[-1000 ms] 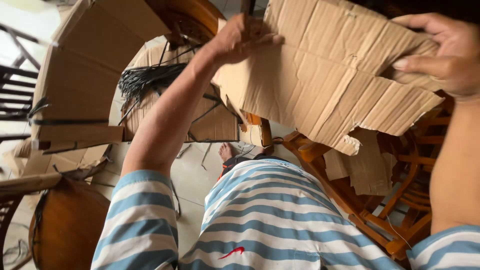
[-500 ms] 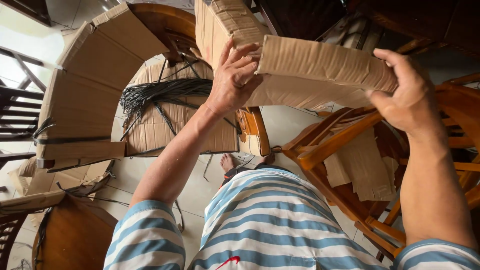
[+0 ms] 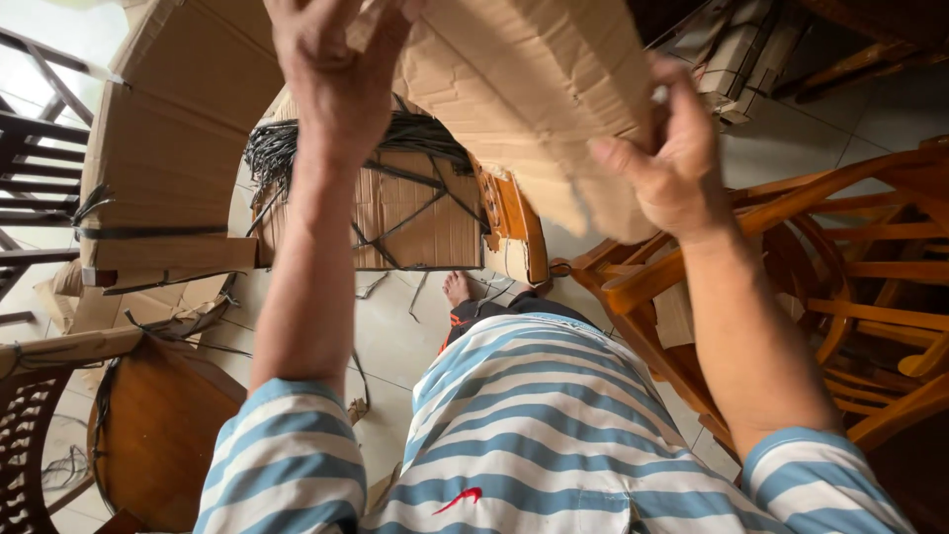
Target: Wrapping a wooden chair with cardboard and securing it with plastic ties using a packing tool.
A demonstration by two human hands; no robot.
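Above pale floor tiles (image 3: 395,336) — wooden chairs (image 3: 850,257) around (cluttered) — both hands, left hand (image 3: 336,69) and right hand (image 3: 672,168), grip a cardboard sheet (image 3: 534,89).

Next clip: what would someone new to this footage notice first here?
First, the large creased cardboard sheet held up at top centre, the left hand and right hand each with a grip on it. Below it, a cardboard-wrapped piece draped with loose black straps stands on the tiled floor. Bare wooden chair frames crowd the right side.
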